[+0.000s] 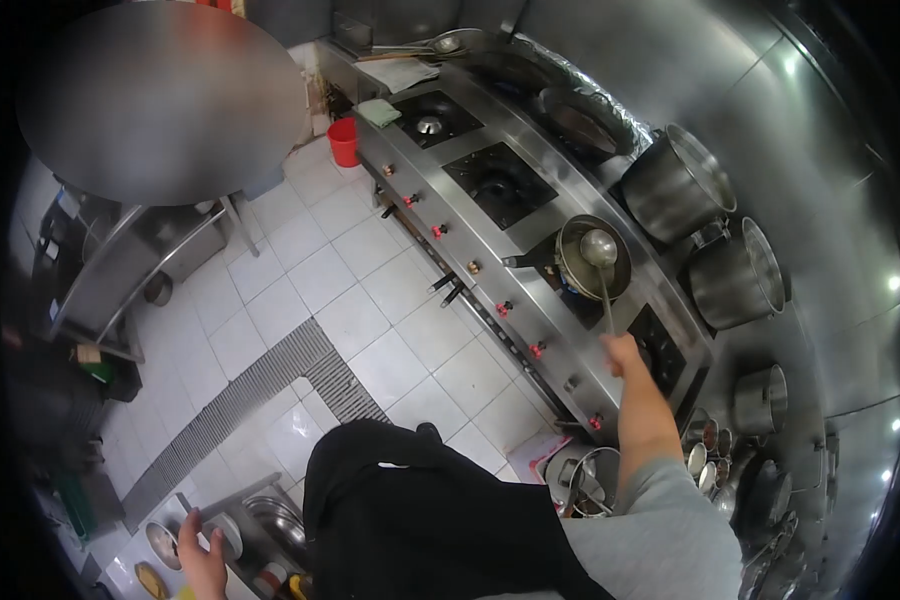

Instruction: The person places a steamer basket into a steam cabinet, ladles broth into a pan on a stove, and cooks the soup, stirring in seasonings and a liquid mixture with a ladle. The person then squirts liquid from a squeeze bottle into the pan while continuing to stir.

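My right hand [622, 354] is closed round the handle of a metal ladle [599, 249]. The ladle's bowl rests inside a dark pan [620, 283], which stands on a burner of the steel stove [490, 260] and holds some liquid. At the lower left, my left hand [202, 556] has its fingers apart, beside a small metal bowl [162, 545] and a white container [228, 535] on the side counter; nothing shows in its grasp.
Two tall steel pots [678, 185] [735, 275] stand behind the stove, with a smaller pot [760, 400] farther right. A red bucket [343, 142] sits at the stove's far end. A floor drain grate [240, 400] crosses the tiles.
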Motion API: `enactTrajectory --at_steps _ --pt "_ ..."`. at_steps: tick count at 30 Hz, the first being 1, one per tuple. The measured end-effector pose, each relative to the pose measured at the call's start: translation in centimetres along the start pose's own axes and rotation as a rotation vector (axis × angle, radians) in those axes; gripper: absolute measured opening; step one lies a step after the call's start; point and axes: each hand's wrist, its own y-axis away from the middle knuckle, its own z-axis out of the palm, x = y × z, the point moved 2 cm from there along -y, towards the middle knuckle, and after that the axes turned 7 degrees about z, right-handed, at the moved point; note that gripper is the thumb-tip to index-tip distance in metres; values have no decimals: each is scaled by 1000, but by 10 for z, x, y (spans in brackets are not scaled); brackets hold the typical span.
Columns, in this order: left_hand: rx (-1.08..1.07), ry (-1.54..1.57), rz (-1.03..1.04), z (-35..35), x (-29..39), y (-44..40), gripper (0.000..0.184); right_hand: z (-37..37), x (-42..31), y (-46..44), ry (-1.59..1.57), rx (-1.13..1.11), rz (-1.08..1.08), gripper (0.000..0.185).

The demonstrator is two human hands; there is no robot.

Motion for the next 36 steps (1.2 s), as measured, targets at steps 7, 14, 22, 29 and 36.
enactTrajectory --at_steps 7,14,22,29,36 --pt "-67 28 67 34 92 -40 54 5 6 -15 -547 -391 -84 17" --pt "-110 9 159 58 144 -61 51 -11 13 -4 -602 -382 -136 17" --pt "-127 -15 249 79 184 -78 48 -40 1 40 -1175 -973 166 38" --pt "-167 -3 302 86 198 -79 49 -28 6 67 -1366 -1120 198 36" --pt "-181 -31 309 87 185 -76 49 -45 7 60 -976 -803 30 38"
